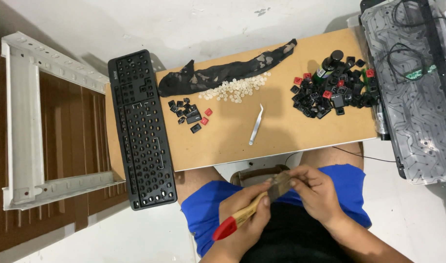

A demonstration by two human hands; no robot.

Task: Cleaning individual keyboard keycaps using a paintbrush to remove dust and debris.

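I am gripping a wooden, red-tipped paintbrush [249,209] in my left hand [245,221], below the table edge [262,155]. My right hand [318,192] is pinching its bristles. It is lying diagonally, red tip toward me.

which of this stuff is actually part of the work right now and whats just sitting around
In hand:
- paintbrush, wooden handle with red tip, held in the left hand
- its bristles, pinched by the right hand

Lying about:
- keyboard frame with keys removed
- big keycap pile
- small keycap pile
- white rubber domes
- tweezers
- dark cloth
- circuit sheet
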